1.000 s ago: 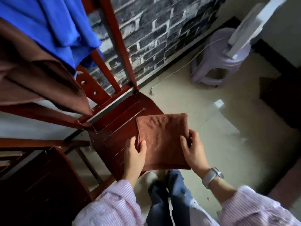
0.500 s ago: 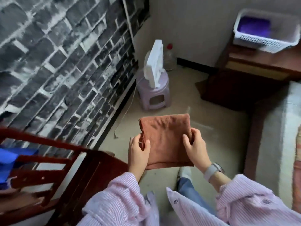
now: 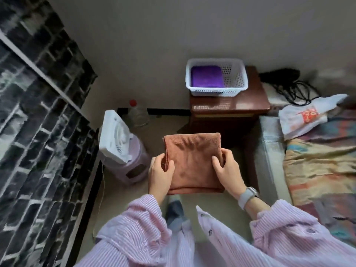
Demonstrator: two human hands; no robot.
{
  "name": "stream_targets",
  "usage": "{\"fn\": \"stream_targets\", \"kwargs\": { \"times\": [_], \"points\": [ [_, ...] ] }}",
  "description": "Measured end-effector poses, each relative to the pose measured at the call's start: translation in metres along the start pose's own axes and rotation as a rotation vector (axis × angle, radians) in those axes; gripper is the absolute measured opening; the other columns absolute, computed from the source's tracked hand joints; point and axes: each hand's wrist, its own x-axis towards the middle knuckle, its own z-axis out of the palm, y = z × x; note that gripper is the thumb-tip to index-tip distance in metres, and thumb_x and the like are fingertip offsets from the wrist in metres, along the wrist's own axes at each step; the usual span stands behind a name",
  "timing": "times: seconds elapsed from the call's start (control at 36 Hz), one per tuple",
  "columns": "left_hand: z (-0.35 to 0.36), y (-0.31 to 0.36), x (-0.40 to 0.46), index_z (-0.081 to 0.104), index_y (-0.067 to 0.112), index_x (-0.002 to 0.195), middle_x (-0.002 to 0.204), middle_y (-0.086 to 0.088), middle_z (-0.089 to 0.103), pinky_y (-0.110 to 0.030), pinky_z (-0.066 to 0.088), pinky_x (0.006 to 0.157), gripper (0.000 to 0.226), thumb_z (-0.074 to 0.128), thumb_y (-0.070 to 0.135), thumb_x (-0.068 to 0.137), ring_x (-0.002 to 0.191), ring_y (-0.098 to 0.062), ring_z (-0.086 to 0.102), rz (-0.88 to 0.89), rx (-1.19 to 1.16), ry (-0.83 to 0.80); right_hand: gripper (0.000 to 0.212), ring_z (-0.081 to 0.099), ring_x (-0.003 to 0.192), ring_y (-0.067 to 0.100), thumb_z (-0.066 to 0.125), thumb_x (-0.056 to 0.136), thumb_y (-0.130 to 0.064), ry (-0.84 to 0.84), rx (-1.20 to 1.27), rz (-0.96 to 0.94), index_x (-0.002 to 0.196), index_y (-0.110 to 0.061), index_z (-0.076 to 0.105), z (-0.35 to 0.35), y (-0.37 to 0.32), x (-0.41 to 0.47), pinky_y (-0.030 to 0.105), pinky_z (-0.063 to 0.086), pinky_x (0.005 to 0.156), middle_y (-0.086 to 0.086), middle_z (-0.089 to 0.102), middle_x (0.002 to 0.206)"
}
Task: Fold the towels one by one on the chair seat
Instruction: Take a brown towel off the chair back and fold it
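Observation:
A folded brown towel (image 3: 192,160) is held flat in the air in front of me, above the floor. My left hand (image 3: 160,173) grips its left edge, thumb on top. My right hand (image 3: 226,169) grips its right edge, thumb on top, with a watch on that wrist. A white basket (image 3: 238,81) stands on a dark wooden nightstand (image 3: 240,105) straight ahead, with a folded purple towel (image 3: 207,76) lying in its left half. The chair is out of view.
A white fan (image 3: 115,135) rests on a lilac plastic stool (image 3: 133,162) at the left, with a bottle (image 3: 136,114) behind it. A brick-patterned wall (image 3: 38,132) runs along the left. A bed (image 3: 317,160) with a plastic bag (image 3: 304,116) and black cable (image 3: 290,89) fills the right.
I have turned right, away from the chair, carrying the brown towel off its seat. The basket on the nightstand now lies straight ahead and the chair has left the view.

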Motion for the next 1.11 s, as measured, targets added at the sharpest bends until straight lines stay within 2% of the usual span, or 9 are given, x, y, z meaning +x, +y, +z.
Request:
{"fn": "stream_targets", "kwargs": {
  "times": [0.19,0.42,0.53,0.61,0.69,0.81,0.92,1.03,1.11],
  "points": [
    [0.023,0.044,0.12,0.054,0.005,0.121,0.118,-0.011,0.054,-0.025,0.034,0.093,0.037,0.058,0.017,0.087,0.111,-0.024,0.05,0.076,-0.028,-0.084,0.027,0.054,0.089,0.012,0.055,0.09,-0.019,0.086,0.026,0.056,0.116,-0.01,0.049,-0.003,-0.023,0.104,0.022,0.037,0.077,-0.004,0.057,0.097],
    [0.054,0.103,0.255,0.054,0.008,0.123,0.12,-0.008,0.055,-0.017,0.031,0.088,0.036,0.056,0.019,0.089,0.112,-0.02,0.051,0.116,-0.044,-0.218,0.026,0.051,0.093,0.01,0.053,0.091,-0.018,0.191,0.109,0.14,0.116,-0.011,0.049,-0.012,-0.055,0.23,0.021,0.035,0.079,-0.005,0.055,0.099],
    [0.083,0.129,0.308,0.053,0.011,0.125,0.125,-0.006,0.056,-0.03,0.038,0.099,0.038,0.054,0.019,0.088,0.116,-0.02,0.05,0.069,-0.107,-0.283,0.019,0.05,0.09,0.009,0.05,0.091,-0.014,0.232,0.132,0.158,0.11,-0.015,0.051,-0.025,-0.059,0.29,0.017,0.032,0.076,-0.006,0.054,0.095],
    [0.114,0.148,0.348,0.051,0.012,0.126,0.125,-0.007,0.056,-0.031,0.042,0.095,0.037,0.051,0.019,0.09,0.111,-0.019,0.052,0.008,-0.133,-0.316,0.023,0.05,0.095,0.009,0.049,0.091,-0.013,0.227,0.131,0.176,0.113,-0.016,0.051,-0.034,-0.051,0.343,0.022,0.035,0.081,-0.006,0.054,0.1],
    [0.145,0.164,0.385,0.046,0.011,0.13,0.127,-0.009,0.052,-0.029,0.042,0.091,0.04,0.048,0.019,0.091,0.109,-0.02,0.052,-0.056,-0.13,-0.301,0.027,0.052,0.1,0.012,0.048,0.092,-0.014,0.194,0.124,0.187,0.118,-0.014,0.05,-0.04,-0.038,0.395,0.027,0.04,0.085,-0.004,0.055,0.105],
    [0.183,0.176,0.426,0.044,0.011,0.131,0.131,-0.012,0.048,-0.042,0.041,0.101,0.039,0.043,0.019,0.093,0.116,-0.026,0.049,-0.137,-0.074,-0.247,0.027,0.056,0.104,0.019,0.047,0.092,-0.016,0.117,0.108,0.225,0.119,-0.013,0.05,-0.038,-0.014,0.459,0.035,0.045,0.092,0.001,0.057,0.108],
    [0.216,0.179,0.453,0.043,0.009,0.132,0.132,-0.012,0.047,-0.037,0.038,0.101,0.039,0.041,0.016,0.094,0.119,-0.027,0.046,-0.2,-0.01,-0.185,0.031,0.052,0.114,0.022,0.045,0.094,-0.019,0.018,0.096,0.284,0.125,-0.013,0.047,-0.032,0.009,0.508,0.043,0.043,0.1,0.006,0.056,0.121],
    [0.234,0.176,0.462,0.046,0.01,0.126,0.123,-0.013,0.055,-0.029,0.039,0.089,0.033,0.043,0.014,0.094,0.111,-0.025,0.052,-0.264,-0.014,-0.076,0.036,0.048,0.122,0.025,0.042,0.096,-0.017,-0.067,0.069,0.316,0.131,-0.008,0.044,-0.023,0.023,0.534,0.043,0.039,0.105,0.011,0.053,0.13],
    [0.238,0.175,0.459,0.043,0.009,0.127,0.124,-0.014,0.054,-0.033,0.041,0.09,0.033,0.043,0.012,0.093,0.112,-0.028,0.052,-0.242,0.066,-0.018,0.036,0.046,0.124,0.028,0.04,0.097,-0.016,-0.117,0.03,0.351,0.132,-0.007,0.042,-0.016,0.03,0.545,0.036,0.036,0.104,0.012,0.051,0.132]
  ]
}}
